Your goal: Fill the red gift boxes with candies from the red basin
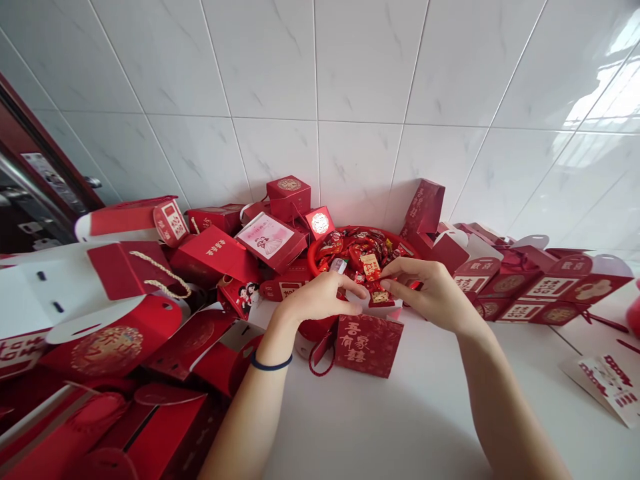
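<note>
A small red gift box with gold characters stands open on the white table in front of me. My left hand and my right hand hover just above its open top, fingers pinched together on small wrapped candies. Right behind the hands sits a red bowl heaped with red wrapped sweets. A dark band circles my left wrist.
Piles of red gift boxes lie to the left and behind; a row of folded red boxes runs along the right. A printed card lies at far right. A white tiled wall backs the table; a dark door stands at left.
</note>
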